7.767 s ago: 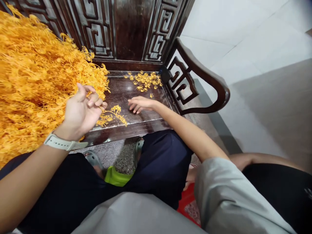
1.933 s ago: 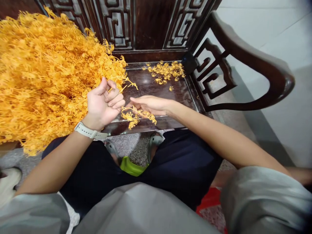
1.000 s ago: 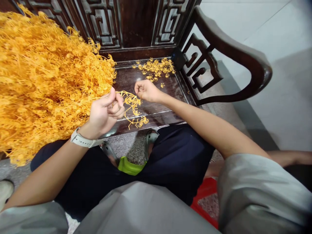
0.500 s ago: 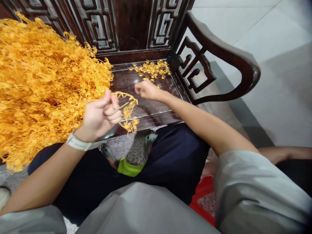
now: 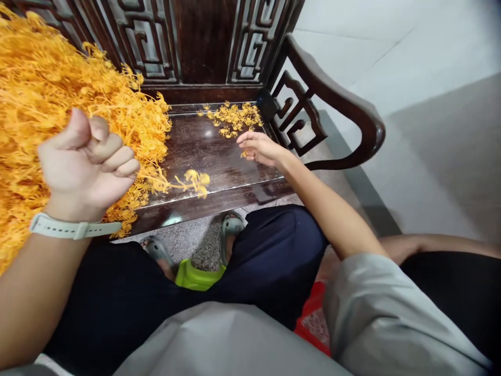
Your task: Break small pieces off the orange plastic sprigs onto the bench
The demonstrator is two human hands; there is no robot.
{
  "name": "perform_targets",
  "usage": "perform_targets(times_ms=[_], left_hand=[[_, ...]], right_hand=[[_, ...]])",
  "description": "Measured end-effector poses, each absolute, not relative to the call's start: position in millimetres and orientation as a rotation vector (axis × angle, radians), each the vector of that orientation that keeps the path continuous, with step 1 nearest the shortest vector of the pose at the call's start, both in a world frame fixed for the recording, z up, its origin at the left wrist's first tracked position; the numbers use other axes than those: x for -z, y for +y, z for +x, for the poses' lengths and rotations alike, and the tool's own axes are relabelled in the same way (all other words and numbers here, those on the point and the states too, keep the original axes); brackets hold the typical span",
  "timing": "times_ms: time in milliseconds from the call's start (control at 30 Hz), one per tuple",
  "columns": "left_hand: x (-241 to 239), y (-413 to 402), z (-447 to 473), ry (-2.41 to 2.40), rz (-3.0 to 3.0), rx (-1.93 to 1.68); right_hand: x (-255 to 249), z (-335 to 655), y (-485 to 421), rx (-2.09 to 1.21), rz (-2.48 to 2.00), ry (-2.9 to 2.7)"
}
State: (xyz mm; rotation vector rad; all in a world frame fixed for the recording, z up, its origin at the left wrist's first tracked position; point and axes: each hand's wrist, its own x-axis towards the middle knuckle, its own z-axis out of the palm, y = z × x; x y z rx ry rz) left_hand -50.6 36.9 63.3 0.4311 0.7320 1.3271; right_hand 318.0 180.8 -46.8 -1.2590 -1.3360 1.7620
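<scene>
My left hand (image 5: pixel 88 167) is closed in a fist in front of a big heap of tangled orange-yellow plastic sprigs (image 5: pixel 129 117). A yellow sprig (image 5: pixel 195 181) with small curled pieces trails out to the right from beneath that fist, over the seat's front edge; the grip itself is partly hidden. My right hand (image 5: pixel 260 148) hovers over the right part of the dark wooden bench seat (image 5: pixel 188 143), its fingers loosely stretched. Just under its fingers shows one small yellow claw-shaped piece (image 5: pixel 243 154). Behind it lies a scatter of similar loose pieces (image 5: pixel 237 116).
The bench has a carved backrest (image 5: pixel 203 42) and a curved armrest (image 5: pixel 352 107) at the right. Below are my knees, a bright green object (image 5: pixel 199 277) between my feet and a red plastic object (image 5: pixel 313 313). Another person's arm (image 5: pixel 430 243) shows at the right.
My left hand has moved left and nearer the camera, the sprig trailing with it. My right hand has moved right, away from the sprig, and its fingers have opened.
</scene>
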Motion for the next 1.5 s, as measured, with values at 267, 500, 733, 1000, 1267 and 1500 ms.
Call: perform_targets(times_ms=[267, 500, 733, 1000, 1267, 1500], left_hand=[[-52.1, 36.5, -41.1, 0.731, 0.402, -1.289], [-47.8, 37.7, -38.1, 0.702, 0.352, -1.267], [-42.8, 39.2, -31.4, 0.717, 0.307, -1.255], [-32.5, 37.6, -26.7, 0.675, 0.237, -1.229], [-31.5, 35.1, -28.3, 0.632, 0.229, -1.231], [-30.7, 33.8, -27.1, 0.660, 0.384, -1.198]], right_hand=[[25.0, 306.7, 169.6, -2.296, -1.191, -2.046], [44.5, 290.9, 178.9, -1.686, -1.254, -2.386], [37.9, 285.2, 180.6, -1.026, -1.377, -2.528], [28.3, 269.0, 175.2, -0.784, -1.375, -2.660], [19.1, 264.2, 173.4, -0.666, -1.447, -2.626], [13.4, 275.1, 169.8, -1.883, -1.038, -2.476]])
